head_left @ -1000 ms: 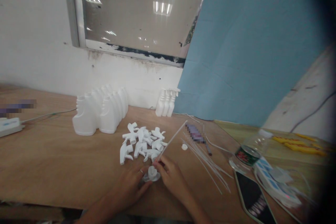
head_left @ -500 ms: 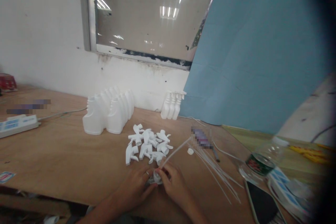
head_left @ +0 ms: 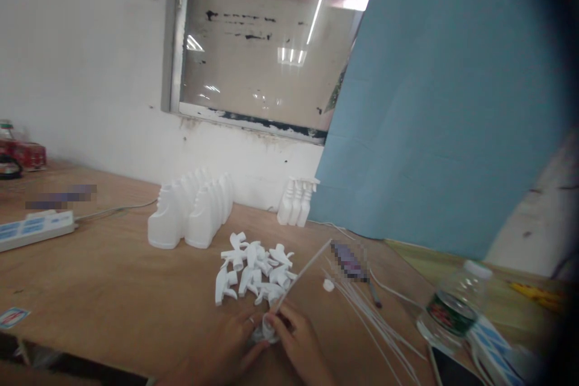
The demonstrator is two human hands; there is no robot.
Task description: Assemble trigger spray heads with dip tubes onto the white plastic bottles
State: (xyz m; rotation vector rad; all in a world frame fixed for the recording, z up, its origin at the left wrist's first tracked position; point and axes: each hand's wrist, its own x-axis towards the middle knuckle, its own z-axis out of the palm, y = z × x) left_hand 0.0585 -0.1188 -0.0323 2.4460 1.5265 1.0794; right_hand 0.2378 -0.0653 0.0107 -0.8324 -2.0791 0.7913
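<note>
Low in the head view, my left hand [head_left: 230, 347] and my right hand [head_left: 296, 341] meet over a small white spray-trigger head [head_left: 266, 332]. The left hand's fingers curl round the head. The right hand pinches a thin white dip tube [head_left: 303, 275] where it enters the head; the tube slants up to the right. Just beyond the hands lies a pile of several white trigger heads [head_left: 253, 268]. A spread of loose white tubes [head_left: 375, 319] lies on the wooden table [head_left: 104, 289] to the right.
Several empty white bottles [head_left: 190, 211] stand in rows behind the pile, with three capped spray bottles [head_left: 296, 202] at the wall. A power strip [head_left: 34, 230] lies left. A clear water bottle [head_left: 452, 304], a phone [head_left: 452, 368] and a blue board [head_left: 443, 102] are right.
The camera has tilted up, so hands and table sit lower in the picture. Both hands stay together on the trigger head, and the tube keeps its slant.
</note>
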